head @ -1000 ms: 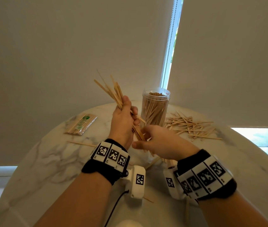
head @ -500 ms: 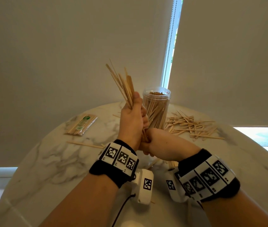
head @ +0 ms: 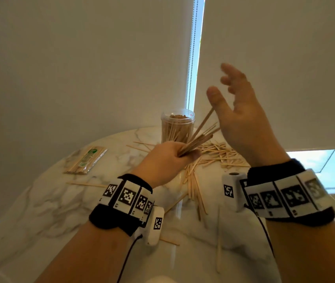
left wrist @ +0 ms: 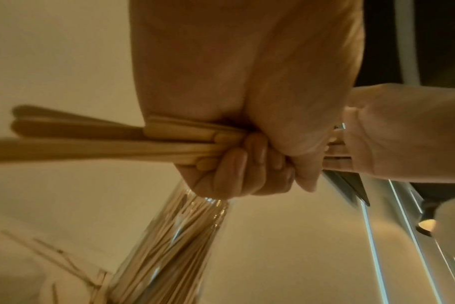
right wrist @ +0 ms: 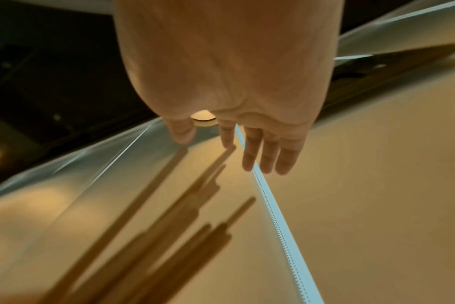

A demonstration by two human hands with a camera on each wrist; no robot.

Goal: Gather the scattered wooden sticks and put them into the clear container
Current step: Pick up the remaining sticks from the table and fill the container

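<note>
A bundle of sticks (head: 198, 137) is gripped in the left hand (head: 162, 160), fingers curled tight round its lower end, tips fanned up and to the right, just in front of the container (head: 177, 127). The right hand (head: 242, 117) is raised above and right of the bundle, fingers spread and nothing held; whether its thumb touches the longest stick cannot be told. The step in hand is judged to be squaring the bundle before loading. Next, the bundle would need to be tipped upright and lowered through the open mouth, where little room seems left. The clear container stands at the far edge of the table (head: 39, 211) and is seen packed nearly to its rim with sticks. Many loose sticks (head: 217, 154) are left scattered beside it and nearer the wrists.
</note>
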